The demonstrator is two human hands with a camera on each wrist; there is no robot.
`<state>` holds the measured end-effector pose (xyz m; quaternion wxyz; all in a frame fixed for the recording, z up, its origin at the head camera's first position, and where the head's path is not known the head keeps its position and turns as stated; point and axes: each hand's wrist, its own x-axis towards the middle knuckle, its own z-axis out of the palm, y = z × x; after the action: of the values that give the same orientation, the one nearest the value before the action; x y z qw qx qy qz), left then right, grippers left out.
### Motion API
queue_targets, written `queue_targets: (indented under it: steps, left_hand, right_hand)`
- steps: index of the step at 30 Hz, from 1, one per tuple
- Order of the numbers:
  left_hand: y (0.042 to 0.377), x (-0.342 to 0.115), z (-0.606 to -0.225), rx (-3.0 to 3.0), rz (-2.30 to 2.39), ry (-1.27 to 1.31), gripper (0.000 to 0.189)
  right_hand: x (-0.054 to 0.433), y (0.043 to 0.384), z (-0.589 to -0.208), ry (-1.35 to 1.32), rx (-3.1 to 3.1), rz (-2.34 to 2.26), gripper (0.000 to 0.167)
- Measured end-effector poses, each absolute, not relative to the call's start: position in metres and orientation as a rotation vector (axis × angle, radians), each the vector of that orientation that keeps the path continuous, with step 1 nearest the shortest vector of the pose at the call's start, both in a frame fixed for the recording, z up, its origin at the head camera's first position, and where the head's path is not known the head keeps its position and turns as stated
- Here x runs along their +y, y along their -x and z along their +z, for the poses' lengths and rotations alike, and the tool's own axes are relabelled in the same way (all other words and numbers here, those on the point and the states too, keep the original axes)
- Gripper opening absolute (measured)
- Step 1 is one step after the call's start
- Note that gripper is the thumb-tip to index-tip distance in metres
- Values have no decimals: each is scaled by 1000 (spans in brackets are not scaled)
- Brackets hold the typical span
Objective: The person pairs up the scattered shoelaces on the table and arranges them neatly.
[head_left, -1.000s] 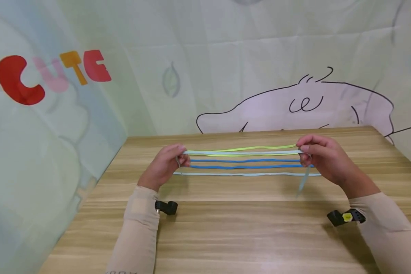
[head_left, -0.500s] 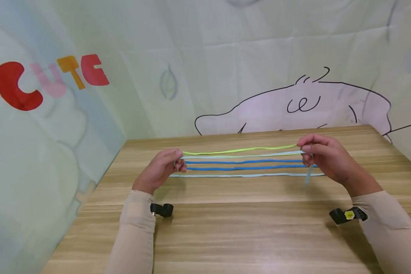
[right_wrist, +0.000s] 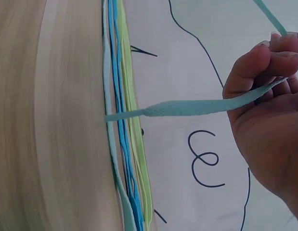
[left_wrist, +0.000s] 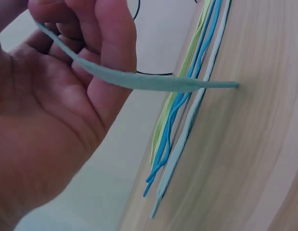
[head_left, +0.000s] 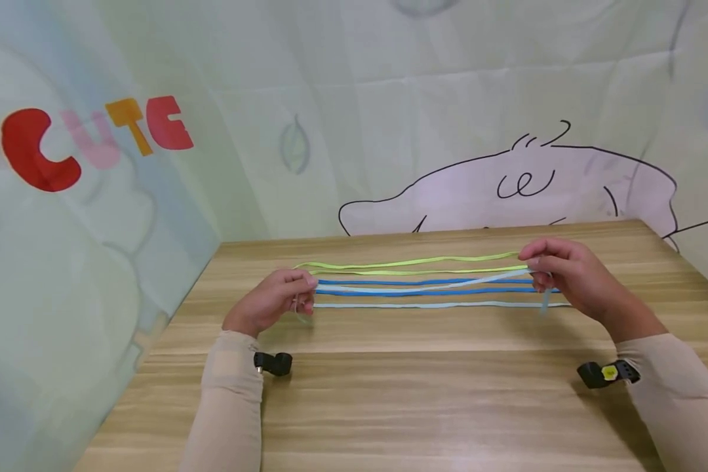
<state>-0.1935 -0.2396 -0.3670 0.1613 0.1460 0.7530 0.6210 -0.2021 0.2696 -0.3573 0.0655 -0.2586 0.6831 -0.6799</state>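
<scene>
A light blue shoelace (head_left: 466, 282) is stretched between my two hands above the table, slanting up to the right in the head view. My left hand (head_left: 271, 301) pinches it near one end, and a tipped tail (left_wrist: 153, 83) hangs past the fingers. At the other end, my right hand (head_left: 575, 278) pinches it between thumb and fingers; a second tail (right_wrist: 187, 108) dangles there. Beneath lie two yellow-green laces (head_left: 413, 263), two blue laces (head_left: 389, 295) and another light blue lace (head_left: 448, 305), running side by side.
The wood-grain table (head_left: 413, 393) extends toward me. Behind it and on the left hang printed cloth walls (head_left: 389, 131) with cartoon drawings and letters. A small black camera (head_left: 274, 364) sits at my left wrist, another camera (head_left: 592, 375) at my right.
My left hand has come toward me and a little left, lowering that end of the held lace across the blue ones. My right hand has shifted slightly right.
</scene>
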Motion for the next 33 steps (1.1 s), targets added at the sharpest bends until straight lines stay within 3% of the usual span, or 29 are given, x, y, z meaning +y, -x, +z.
queue_targets:
  steps: [8,23,33]
  left_hand:
    - [190,-249,-366,2220,1683,-359,27]
    - [192,-261,-378,2382,1523,-207,39]
    - [191,-268,-378,2416,1538,-202,38]
  right_hand:
    - [277,207,-365,749,2101,-2021,18]
    - [295,212,-376,595,2242,-1693,13]
    - [306,215,-386,557,2255,-1514,18]
